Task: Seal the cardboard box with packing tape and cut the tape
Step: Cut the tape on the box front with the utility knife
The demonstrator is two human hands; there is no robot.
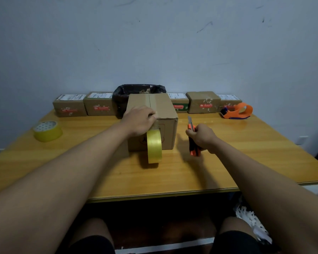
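A brown cardboard box [163, 109] stands mid-table, a strip of tape running along its top seam and down the front face. A yellow tape roll [154, 146] hangs from that strip in front of the box, reaching down to the table. My left hand [139, 120] lies over the box's near top edge, its fingers curled onto the tape there. To the right of the box, my right hand [202, 137] grips an orange utility knife [192, 138] with the blade extended and pointing away from me.
A second yellow tape roll [47, 131] lies at the table's left. An orange tape dispenser [237, 110] sits at the back right. Several small taped parcels [99, 106] and a black-lined bin [138, 91] line the far edge against the wall.
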